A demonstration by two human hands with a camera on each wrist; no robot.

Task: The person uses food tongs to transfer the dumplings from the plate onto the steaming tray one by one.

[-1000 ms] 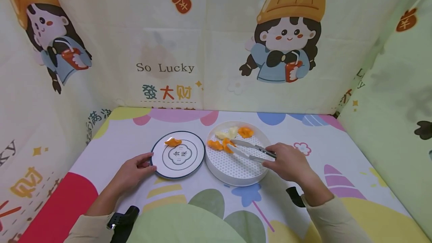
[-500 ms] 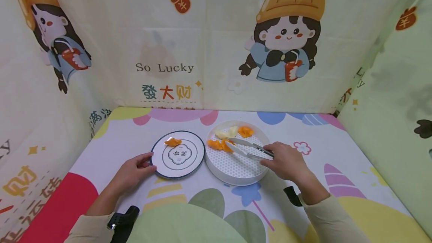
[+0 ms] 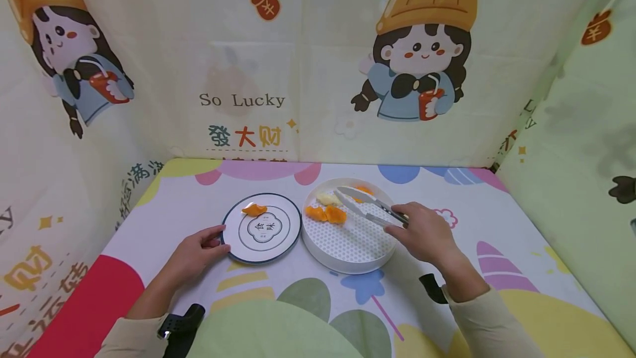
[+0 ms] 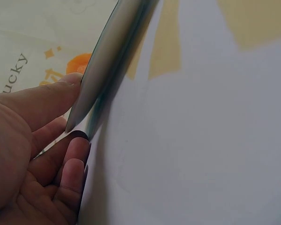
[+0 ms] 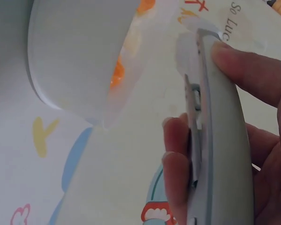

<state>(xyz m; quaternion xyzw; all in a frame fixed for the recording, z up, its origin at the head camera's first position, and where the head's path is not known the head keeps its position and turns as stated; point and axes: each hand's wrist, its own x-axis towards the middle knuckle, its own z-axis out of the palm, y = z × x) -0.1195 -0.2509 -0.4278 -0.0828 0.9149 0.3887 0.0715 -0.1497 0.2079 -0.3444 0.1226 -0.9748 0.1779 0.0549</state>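
My left hand (image 3: pixel 196 253) pinches the near-left rim of a white plate (image 3: pixel 243 245) with a dark blue edge. In the left wrist view, the thumb lies on the upper face of the plate (image 4: pixel 110 56), with fingers below. One orange dumpling-like piece (image 3: pixel 255 210) lies on it. My right hand (image 3: pixel 422 233) grips metal tongs (image 3: pixel 370 217), their arms parted over the back of a round white perforated tray (image 3: pixel 348 265). Two orange pieces (image 3: pixel 335 214) lie at its left, a cream piece (image 3: pixel 326 199) behind them. The tongs partly hide another orange piece (image 3: pixel 365 189) and the area beside it.
Plate and tray stand side by side on a patterned tablecloth (image 3: pixel 248 314). Printed cloth walls (image 3: pixel 328 70) enclose the table at the back, left and right. The tray's raised wall shows in the right wrist view.
The tongs have left the orange piece at the tray's left and swung toward the back, over where a second cream piece was visible. My left hand and the plate have stayed put.
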